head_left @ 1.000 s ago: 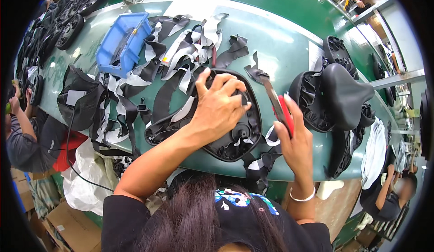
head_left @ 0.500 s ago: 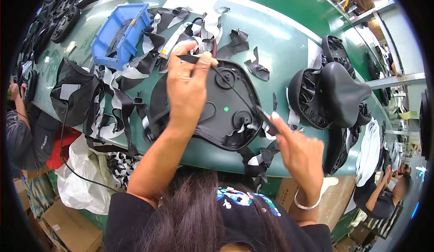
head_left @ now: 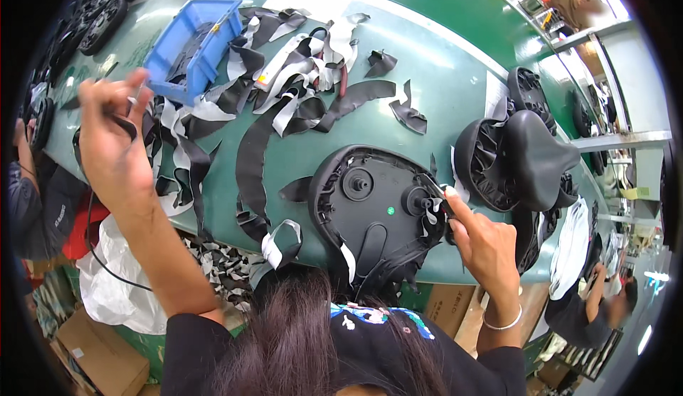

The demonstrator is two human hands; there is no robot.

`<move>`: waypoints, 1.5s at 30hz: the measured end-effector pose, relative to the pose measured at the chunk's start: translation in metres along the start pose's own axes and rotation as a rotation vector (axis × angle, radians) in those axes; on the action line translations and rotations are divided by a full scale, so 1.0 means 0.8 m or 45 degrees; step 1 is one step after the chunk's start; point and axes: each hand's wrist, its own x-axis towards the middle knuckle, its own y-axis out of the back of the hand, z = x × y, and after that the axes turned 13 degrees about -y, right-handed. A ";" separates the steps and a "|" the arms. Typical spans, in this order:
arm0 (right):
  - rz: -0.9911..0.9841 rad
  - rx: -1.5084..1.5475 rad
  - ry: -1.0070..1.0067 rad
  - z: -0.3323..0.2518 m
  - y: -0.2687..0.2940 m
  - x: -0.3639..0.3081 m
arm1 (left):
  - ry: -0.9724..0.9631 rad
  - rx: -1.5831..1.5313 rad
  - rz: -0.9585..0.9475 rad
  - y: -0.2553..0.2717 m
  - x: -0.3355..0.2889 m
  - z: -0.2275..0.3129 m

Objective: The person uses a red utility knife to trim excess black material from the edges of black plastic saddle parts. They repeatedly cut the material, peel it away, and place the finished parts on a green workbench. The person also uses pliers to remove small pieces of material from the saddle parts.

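A black bicycle saddle (head_left: 370, 215) lies upside down on the green table, its underside showing two round mounts. My right hand (head_left: 485, 250) is at its right rim, closed around a slim, dark, knife-like tool (head_left: 431, 186) whose tip lies along the edge. Far to the left, my left hand (head_left: 117, 147) is raised beside the blue bin, blurred by motion, its fingers pinched on a thin black strip (head_left: 122, 122). Black trimmings (head_left: 388, 261) hang at the saddle's near edge, and long curved offcuts (head_left: 252, 161) lie to its left.
A blue bin (head_left: 160, 62) holding dark scraps stands at the far left. Black and white offcuts (head_left: 284, 104) spread across the table's middle. Finished and upturned saddles (head_left: 530, 158) stand at the right. Other people work at both sides; a white bag (head_left: 117, 282) lies below the table's left edge.
My left hand has swung far left from above the saddle with the black strip. The saddle has turned and shifted nearer. My right hand stays at its right rim with the tool.
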 end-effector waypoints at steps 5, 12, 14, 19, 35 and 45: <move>-0.146 0.441 -0.070 0.016 0.002 0.012 | 1.010 0.155 -1.732 -0.012 -0.139 -0.023; 0.062 0.369 -0.096 0.021 -0.032 0.046 | 0.778 0.023 -0.891 -0.103 -0.163 -0.014; 0.195 0.281 -0.115 0.011 -0.073 0.023 | 0.721 0.094 -0.903 -0.107 -0.153 -0.020; 0.095 0.593 -0.362 -0.034 -0.092 -0.039 | 0.707 -0.090 -0.714 -0.113 -0.208 0.013; 0.302 1.368 -0.648 -0.034 -0.066 -0.061 | 0.635 -0.025 -0.785 -0.072 -0.243 0.006; 0.919 0.891 -0.550 -0.005 -0.036 0.079 | 1.038 -0.248 -0.591 -0.071 -0.201 -0.007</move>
